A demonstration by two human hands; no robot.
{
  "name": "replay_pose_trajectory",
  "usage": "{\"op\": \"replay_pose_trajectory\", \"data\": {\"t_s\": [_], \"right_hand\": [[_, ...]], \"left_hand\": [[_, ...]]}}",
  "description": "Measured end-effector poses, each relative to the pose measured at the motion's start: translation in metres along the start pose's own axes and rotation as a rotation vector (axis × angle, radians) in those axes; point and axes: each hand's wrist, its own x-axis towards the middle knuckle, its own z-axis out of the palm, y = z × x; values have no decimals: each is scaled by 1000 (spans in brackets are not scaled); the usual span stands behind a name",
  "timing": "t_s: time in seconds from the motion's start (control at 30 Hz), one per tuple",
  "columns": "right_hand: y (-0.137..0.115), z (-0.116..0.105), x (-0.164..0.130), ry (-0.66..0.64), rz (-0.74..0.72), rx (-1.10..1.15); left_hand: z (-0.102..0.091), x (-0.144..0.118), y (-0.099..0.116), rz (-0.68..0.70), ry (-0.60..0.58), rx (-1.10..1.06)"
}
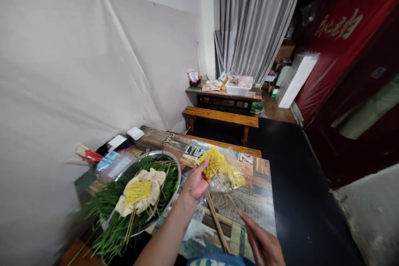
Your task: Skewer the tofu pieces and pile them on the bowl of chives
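My left hand [195, 183] pinches a yellow, honeycomb-patterned food piece [212, 161] above the table. My right hand [263, 244], low at the frame's bottom, grips the end of a thin bamboo skewer [226, 193] whose tip points up into that piece. More yellow pieces [232, 174] lie in a clear plastic bag on the table just beyond. A few spare skewers [216, 222] lie on the table under my hands. To the left, a round metal basin [173, 164] holds green chives, pale flat sheets and skewered yellow pieces [137, 191].
The table [260, 193] has a printed top and stands against a white sheet wall. Small packets and a chopstick bundle [89, 154] lie at its far left. A wooden bench [221, 116] and a second table with food packages [230, 83] stand behind. Dark floor lies to the right.
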Motion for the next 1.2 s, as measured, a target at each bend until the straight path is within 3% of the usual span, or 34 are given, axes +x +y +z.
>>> {"op": "replay_pose_trajectory", "data": {"t_s": [0.17,0.37,0.63,1.03,1.2], "right_hand": [[-18,3,-5,96,-26,-91],[-23,7,-14,164,7,-163],[-23,-12,-14,-3,-162,-263],[-27,-15,-10,0,-159,-256],[-21,-16,-14,-48,-139,-293]], "left_hand": [[9,-28,23,-1,39,-108],[15,-41,28,29,47,-70],[18,-46,28,-15,34,-44],[25,-44,23,-34,95,6],[21,-40,21,65,-10,65]]}}
